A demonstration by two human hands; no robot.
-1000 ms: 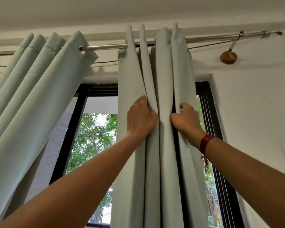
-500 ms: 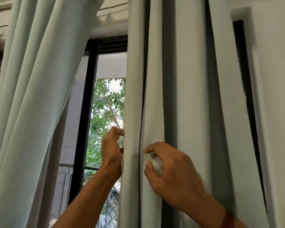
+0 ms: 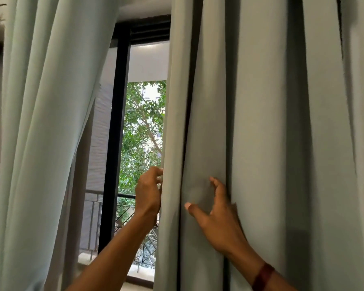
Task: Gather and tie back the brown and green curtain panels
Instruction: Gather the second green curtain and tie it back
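Right curtain panel: the pale green curtain panel (image 3: pixel 261 122) fills the right half of the view, hanging in deep vertical folds; its left edge runs down just right of the open strip of window.
Left curtain panel: a 2nd pale green panel (image 3: pixel 46 122) hangs at the left, its inner edge slanting down and leftward, well apart from the right one.
Left hand: the left hand (image 3: pixel 148 193) sits at the left edge of the right curtain panel, fingers curled around that edge and pinching the fabric; the fingertips are partly hidden behind the cloth.
Right hand: the right hand (image 3: pixel 216 208) lies against the front of the same panel, thumb spread out to the left, fingers pushed into a fold so their tips are hidden; 1 fold of fabric sits between thumb and fingers, loosely cupped.
Wristband: a dark red wristband (image 3: pixel 263 277) circles the right wrist near the bottom edge of the view.
Window: a black window frame (image 3: pixel 116 122) stands upright between the 2 panels.
Outside: green tree foliage (image 3: pixel 143 127) and a dark balcony railing (image 3: pixel 105 198) show through the glass.
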